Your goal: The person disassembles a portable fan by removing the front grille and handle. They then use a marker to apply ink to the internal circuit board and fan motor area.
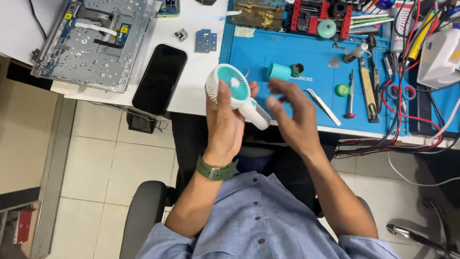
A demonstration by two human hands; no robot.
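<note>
Left hand grips handheld fan over lap at desk edge; right hand loose beside it.

Left hand (225, 125) is clamped round the head of the small white-and-teal fan (233, 88), handle (255, 114) jutting toward the right hand (293, 117), whose fingers are spread and empty (blurred, mid-motion), near the handle but apart from it. Judgement: keep the left grip on the rim, off the grille, steady the handle with the right before working it. Teal cap (279, 72) and tweezers (324, 106) lie on the blue mat (306, 57), black phone (160, 78) to the left.
</note>
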